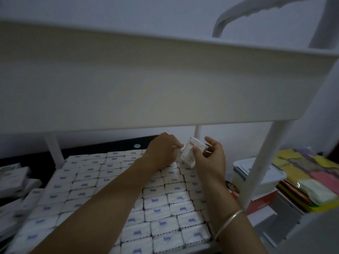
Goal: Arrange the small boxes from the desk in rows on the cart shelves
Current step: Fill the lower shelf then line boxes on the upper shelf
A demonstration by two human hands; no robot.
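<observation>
The right hand (209, 158) pinches one small box (192, 152) tilted above the far corner, while the left hand's (163, 151) fingers press neighbouring packed boxes (159, 200), seemingly holding the row square for it.

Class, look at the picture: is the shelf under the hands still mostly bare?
No, small boxes in tight rows cover nearly all of the shelf.
</observation>
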